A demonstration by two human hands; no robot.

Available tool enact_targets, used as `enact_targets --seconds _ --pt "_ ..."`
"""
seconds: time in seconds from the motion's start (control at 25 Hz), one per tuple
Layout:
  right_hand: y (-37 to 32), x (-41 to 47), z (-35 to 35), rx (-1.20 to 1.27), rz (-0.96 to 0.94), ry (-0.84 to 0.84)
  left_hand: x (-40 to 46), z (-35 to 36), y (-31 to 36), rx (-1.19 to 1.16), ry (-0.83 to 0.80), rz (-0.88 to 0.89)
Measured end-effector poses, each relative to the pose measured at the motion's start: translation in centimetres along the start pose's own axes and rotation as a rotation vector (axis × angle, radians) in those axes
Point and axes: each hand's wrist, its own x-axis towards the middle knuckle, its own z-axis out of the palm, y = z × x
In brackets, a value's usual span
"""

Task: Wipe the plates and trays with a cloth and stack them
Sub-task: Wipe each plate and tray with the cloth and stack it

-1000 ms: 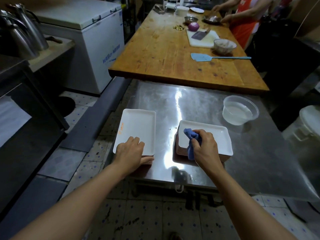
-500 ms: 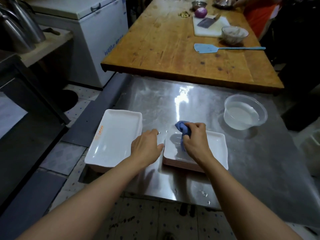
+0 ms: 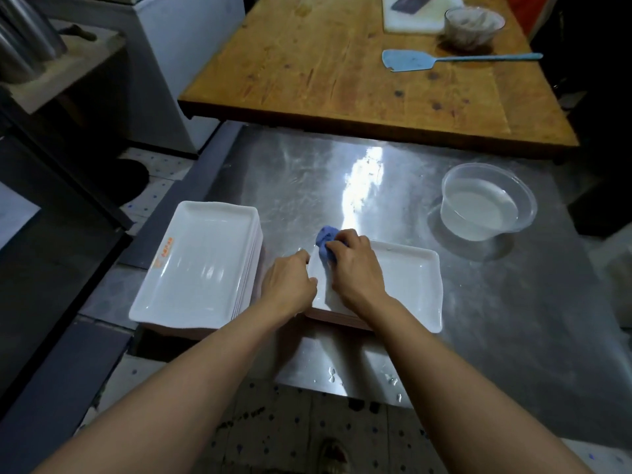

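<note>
Curled around the blue cloth (image 3: 324,240), my right hand (image 3: 355,271) presses it onto the far left corner of the top tray (image 3: 407,285) of the right stack. My left hand (image 3: 289,283) grips that tray's left edge, fingers bent. Just beside, a second tray stack (image 3: 198,265) sits at the steel table's (image 3: 513,319) left edge.

The single head-worn wide-angle view looks forward and steeply down from close above the steel table (image 3: 427,206), both forearms entering from 6 o'clock, the wooden table (image 3: 325,63) at 12, floor tiles (image 3: 307,425) along the bottom edge and straight lines bowed near the frame's borders.
</note>
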Motion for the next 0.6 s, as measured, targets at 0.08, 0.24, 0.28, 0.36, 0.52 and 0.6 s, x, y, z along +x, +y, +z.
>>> enact_targets --seconds 0.08,0.24,0.28,0.36,0.52,0.6 --pt "1.2 -0.4 -0.5 -0.051 0.039 0.0 0.2 0.0 -0.1 -0.009 -0.036 -0.005" --pt "5.1 -2.1 -3.1 -0.182 0.164 0.009 0.7 -0.2 -0.3 0.016 -0.085 0.005" --pt "6.1 -2.6 -3.8 -0.204 0.196 0.009 0.8 -0.2 -0.3 0.021 -0.084 0.006" --pt "7.6 -3.3 -5.1 -0.25 0.204 -0.025 0.7 0.0 -0.2 0.032 -0.08 0.009" --pt "7.9 -4.8 -6.3 -0.315 0.139 -0.083 0.7 0.3 0.0 0.043 -0.048 0.011" --pt "7.6 -6.1 -6.6 -0.329 0.138 -0.092 0.8 0.4 0.0 0.021 -0.043 -0.005"
